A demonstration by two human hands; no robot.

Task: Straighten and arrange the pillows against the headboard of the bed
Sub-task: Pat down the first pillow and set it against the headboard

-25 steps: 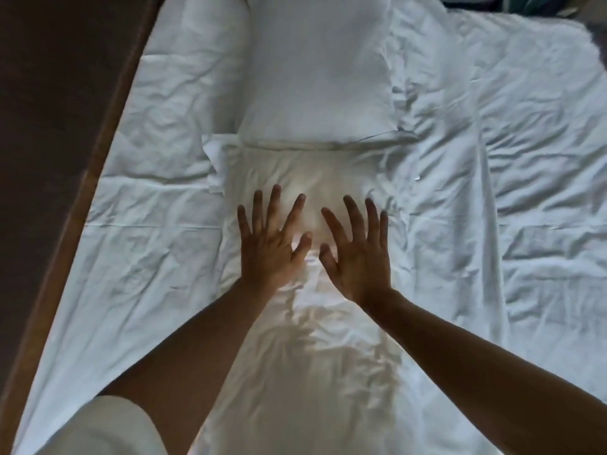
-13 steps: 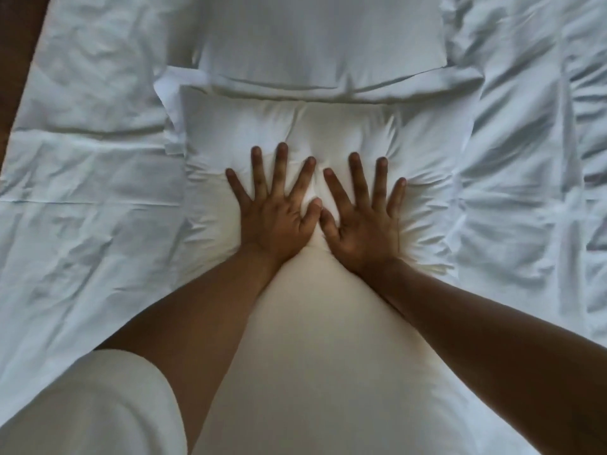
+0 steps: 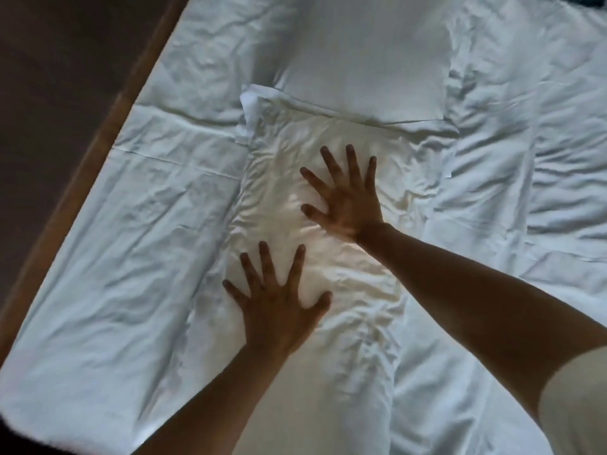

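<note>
A long cream-white pillow [image 3: 279, 178] lies flat in the middle of the bed, its cover wrinkled. My left hand [image 3: 276, 307] presses flat on its near part, fingers spread. My right hand [image 3: 348, 201] presses flat on its far part, fingers spread as well. A second white pillow [image 3: 368, 60] lies beyond it, smoother, its near edge overlapping the first pillow's far end. Neither hand holds anything.
A rumpled white sheet [image 3: 131, 241] covers the mattress on the left, and a creased white duvet [image 3: 542, 159] lies to the right. A brown wooden bed edge [image 3: 108, 126] runs diagonally along the left, with dark floor [image 3: 49, 93] beyond it.
The hands have parted: the left slid back toward me, the right stayed farther out. The view has tilted and pulled back, showing the wooden edge again.
</note>
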